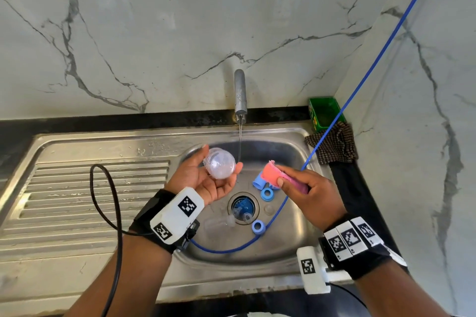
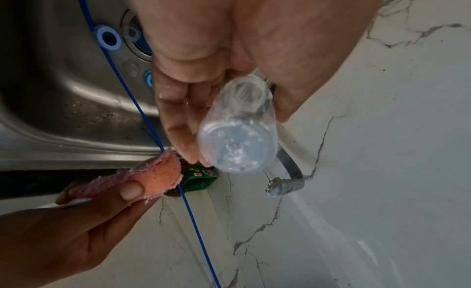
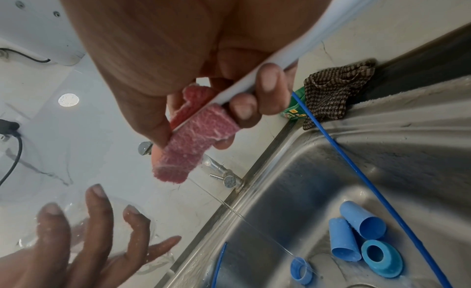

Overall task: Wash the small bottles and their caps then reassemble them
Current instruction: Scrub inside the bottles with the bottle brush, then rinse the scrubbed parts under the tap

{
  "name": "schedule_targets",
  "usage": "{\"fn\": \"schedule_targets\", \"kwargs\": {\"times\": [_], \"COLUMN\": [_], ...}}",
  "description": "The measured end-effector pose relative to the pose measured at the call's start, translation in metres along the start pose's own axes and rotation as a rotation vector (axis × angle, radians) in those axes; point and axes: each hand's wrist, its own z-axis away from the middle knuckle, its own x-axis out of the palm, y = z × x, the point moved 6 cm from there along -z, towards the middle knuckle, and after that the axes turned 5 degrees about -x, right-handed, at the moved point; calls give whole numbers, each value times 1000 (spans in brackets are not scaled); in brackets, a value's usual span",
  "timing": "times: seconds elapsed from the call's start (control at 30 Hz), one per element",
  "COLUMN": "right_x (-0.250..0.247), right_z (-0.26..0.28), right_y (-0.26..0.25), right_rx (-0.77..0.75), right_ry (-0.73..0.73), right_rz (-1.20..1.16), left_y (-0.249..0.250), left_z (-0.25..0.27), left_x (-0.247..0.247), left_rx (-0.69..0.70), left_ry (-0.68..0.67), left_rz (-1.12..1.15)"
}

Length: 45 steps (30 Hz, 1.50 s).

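My left hand [image 1: 206,177] cradles the clear bottle [image 1: 221,163] over the sink's [image 1: 103,141] back edge, fingers curled round it, base turned toward the tap's stream for scrubbing; my right hand [image 1: 307,194] pinches the pink sponge [image 1: 271,174]; blue caps [image 3: 356,232] wait in the basin near the drain.

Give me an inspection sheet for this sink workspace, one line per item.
Surface: steel sink, wet basin, tap running.
Job's things: clear bottle in left hand; blue caps and rings loose in the basin; clear parts by the drain.
Clutter: green box, checked cloth on the rim.
Grips: left hand cradles the bottle; right hand holds a pink sponge brush.
Cables: blue cable through the basin; black cable on the drainboard.
Surroundings: marble wall.
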Motion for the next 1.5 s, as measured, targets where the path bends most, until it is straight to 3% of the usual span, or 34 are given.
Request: {"fn": "schedule_targets", "kwargs": {"times": [0.2,0.33,0.5,0.73,0.93,1.17,1.5], "right_x": [-1,7,35,95,148,181,207], "right_z": [-3,-8,-15,-16,-14,-11,-14], "right_y": [-5,-10,-22,-73,-113,-141,-144], "right_rx": [-42,-83,-152,-254,-341,-333,-306], "right_ry": [-57,-97,-195,-290,-341,-386,-376], "right_rz": [-18,-26,-35,-86,-77,-23,-14], "left_y": [-16,-23,3,55,111,127,124], "left_z": [10,18,36,128,209,219,208], "left_x": [-13,-36,-93,-175,-243,-296,-328], "left_rx": [-105,-20,293,426,317,212,136], "left_ry": [61,189,607,1077,1410,1455,1403], "left_rz": [-186,-344,-1163,-1450,-1916,-2067,-2049]}}
